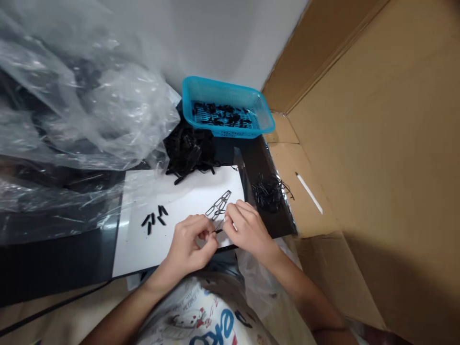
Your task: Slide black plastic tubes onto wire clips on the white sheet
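My right hand (247, 227) pinches a thin black lattice strip (218, 205) with rounded openings, and its far end reaches out over the white board (140, 254). Close beside it, my left hand (194, 242) has its thumb and fingers closed round the end of a small dark piece, mostly hidden by the fingertips. Thin black strands span the narrow gap between both hands. To the left, several short black pieces (154, 219) lie loose on the board.
Behind the board is a heap of black strips (190, 151). A blue basket (230, 132) holds more black pieces. Thin black scraps (269, 194) lie at the table's right edge. Clear plastic bags (118, 110) crowd the left. A white stick (309, 194) rests on cardboard (377, 158).
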Demonstrator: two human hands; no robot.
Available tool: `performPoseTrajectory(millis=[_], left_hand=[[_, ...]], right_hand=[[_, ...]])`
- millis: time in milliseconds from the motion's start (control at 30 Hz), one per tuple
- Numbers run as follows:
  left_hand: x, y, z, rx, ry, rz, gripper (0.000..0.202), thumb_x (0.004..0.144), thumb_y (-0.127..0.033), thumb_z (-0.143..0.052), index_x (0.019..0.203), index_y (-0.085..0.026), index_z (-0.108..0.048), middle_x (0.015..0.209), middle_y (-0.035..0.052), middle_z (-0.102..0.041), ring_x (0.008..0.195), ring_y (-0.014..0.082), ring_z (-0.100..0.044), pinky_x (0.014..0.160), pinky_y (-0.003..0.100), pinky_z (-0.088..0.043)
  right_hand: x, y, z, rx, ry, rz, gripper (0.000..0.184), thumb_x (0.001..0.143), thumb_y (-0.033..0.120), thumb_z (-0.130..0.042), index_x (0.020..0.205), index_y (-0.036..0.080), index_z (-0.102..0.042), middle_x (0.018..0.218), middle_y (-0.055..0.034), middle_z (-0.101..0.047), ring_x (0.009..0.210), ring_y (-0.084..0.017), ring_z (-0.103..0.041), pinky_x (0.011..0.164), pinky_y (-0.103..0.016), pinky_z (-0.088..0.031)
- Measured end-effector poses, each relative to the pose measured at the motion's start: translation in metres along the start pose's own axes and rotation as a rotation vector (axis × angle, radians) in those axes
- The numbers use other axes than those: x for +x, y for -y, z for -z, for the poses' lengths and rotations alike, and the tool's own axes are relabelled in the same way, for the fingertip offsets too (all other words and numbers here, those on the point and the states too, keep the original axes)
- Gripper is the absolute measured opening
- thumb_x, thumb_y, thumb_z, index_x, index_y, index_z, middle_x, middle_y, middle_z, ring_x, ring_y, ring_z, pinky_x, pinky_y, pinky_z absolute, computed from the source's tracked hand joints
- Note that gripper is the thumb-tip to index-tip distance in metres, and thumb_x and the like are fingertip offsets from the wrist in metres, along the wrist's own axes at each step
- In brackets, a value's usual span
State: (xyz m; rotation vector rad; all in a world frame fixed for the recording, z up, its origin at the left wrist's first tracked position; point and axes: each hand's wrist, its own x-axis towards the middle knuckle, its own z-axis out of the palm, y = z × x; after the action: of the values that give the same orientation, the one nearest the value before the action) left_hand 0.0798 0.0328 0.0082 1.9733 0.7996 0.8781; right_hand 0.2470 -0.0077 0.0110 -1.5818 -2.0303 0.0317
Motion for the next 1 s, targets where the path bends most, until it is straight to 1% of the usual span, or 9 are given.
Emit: performPoseTrajectory(millis=[100,267,333,433,533,633,733,900,1000], left_hand=[[-0.007,0.006,0.013,-0.390,0.007,0.225,0.019,0.073,-0.023,-0.056,0.057,-0.018,-0.049,0.052,-0.0037,-0.042,0.049,0.0108,-0.036,0.048,0.024,-0.028],[-0.021,0.016,0.033,-0.859,-0.184,0.397,0.021,0.075,-0.031,-0.066,0.062,-0.018,-0.059,0.058,-0.0011,-0.049,0.056,0.0126,-0.044,0.055,0.024,-0.035],[-0.028,0.020,0.041,-0.771,-0.237,0.346,0.020,0.080,-0.030,-0.064,0.063,-0.018,-0.061,0.060,-0.0002,-0.052,0.057,0.0134,-0.047,0.056,0.025,-0.037],[-0.035,0.021,0.054,-0.347,-0.292,0.118,0.014,0.085,-0.022,-0.060,0.072,-0.018,-0.064,0.063,0.0005,-0.054,0.060,0.0141,-0.051,0.058,0.025,-0.038],[-0.039,0.017,0.069,-0.043,-0.252,-0.073,0.008,0.086,-0.014,-0.057,0.088,-0.018,-0.064,0.069,0.0012,-0.058,0.063,0.0139,-0.054,0.059,0.025,-0.041],[-0.041,0.012,0.079,0.096,-0.172,-0.164,0.023,0.086,-0.009,-0.055,0.106,-0.018,-0.061,0.074,0.0013,-0.059,0.066,0.0135,-0.055,0.061,0.024,-0.042],[-0.041,0.010,0.079,0.164,-0.165,-0.203,0.021,0.083,-0.007,-0.056,0.100,-0.019,-0.059,0.073,-0.0002,-0.058,0.065,0.0132,-0.054,0.063,0.025,-0.041],[-0.031,0.020,0.069,-0.288,-0.378,0.033,0.005,0.083,-0.016,-0.059,0.081,-0.020,-0.057,0.065,-0.0028,-0.053,0.057,0.0103,-0.050,0.055,0.020,-0.039],[-0.020,0.024,0.070,-0.650,-0.522,0.204,0.005,0.078,-0.023,-0.065,0.079,-0.020,-0.062,0.063,-0.0025,-0.053,0.058,0.0101,-0.050,0.056,0.019,-0.039]], right_hand=[[0.010,0.014,-0.002,0.263,0.013,-0.038,0.017,0.084,0.011,-0.039,0.070,0.021,-0.040,0.066,-0.0013,-0.049,0.066,-0.017,-0.048,0.063,-0.028,-0.036],[0.017,0.045,-0.019,0.879,0.273,-0.345,0.012,0.082,0.020,-0.046,0.071,0.020,-0.048,0.065,0.0012,-0.056,0.061,-0.013,-0.053,0.057,-0.024,-0.036],[0.017,0.058,-0.029,1.078,0.332,-0.433,0.012,0.082,0.025,-0.049,0.071,0.020,-0.049,0.064,0.0012,-0.058,0.060,-0.014,-0.055,0.057,-0.024,-0.038],[0.017,0.074,-0.042,1.261,0.336,-0.503,0.013,0.079,0.030,-0.052,0.071,0.020,-0.048,0.060,0.0017,-0.057,0.056,-0.013,-0.054,0.057,-0.025,-0.039],[0.021,0.082,-0.046,1.263,0.356,-0.522,0.014,0.077,0.031,-0.054,0.069,0.020,-0.048,0.059,0.0019,-0.057,0.055,-0.013,-0.055,0.056,-0.024,-0.039],[0.026,0.080,-0.041,1.188,0.451,-0.496,0.011,0.076,0.028,-0.052,0.069,0.020,-0.048,0.058,0.0024,-0.057,0.055,-0.014,-0.056,0.058,-0.025,-0.042],[0.030,0.073,-0.032,1.094,0.532,-0.443,0.007,0.073,0.024,-0.051,0.068,0.020,-0.048,0.057,0.0027,-0.057,0.054,-0.013,-0.053,0.056,-0.024,-0.039],[0.024,0.067,-0.023,1.007,0.581,-0.338,0.005,0.069,0.017,-0.047,0.065,0.020,-0.049,0.057,0.0035,-0.057,0.056,-0.012,-0.048,0.057,-0.023,-0.034],[0.015,0.065,-0.020,1.038,0.584,-0.385,0.006,0.070,0.017,-0.048,0.065,0.020,-0.050,0.057,0.0031,-0.056,0.059,-0.013,-0.051,0.057,-0.023,-0.034]])
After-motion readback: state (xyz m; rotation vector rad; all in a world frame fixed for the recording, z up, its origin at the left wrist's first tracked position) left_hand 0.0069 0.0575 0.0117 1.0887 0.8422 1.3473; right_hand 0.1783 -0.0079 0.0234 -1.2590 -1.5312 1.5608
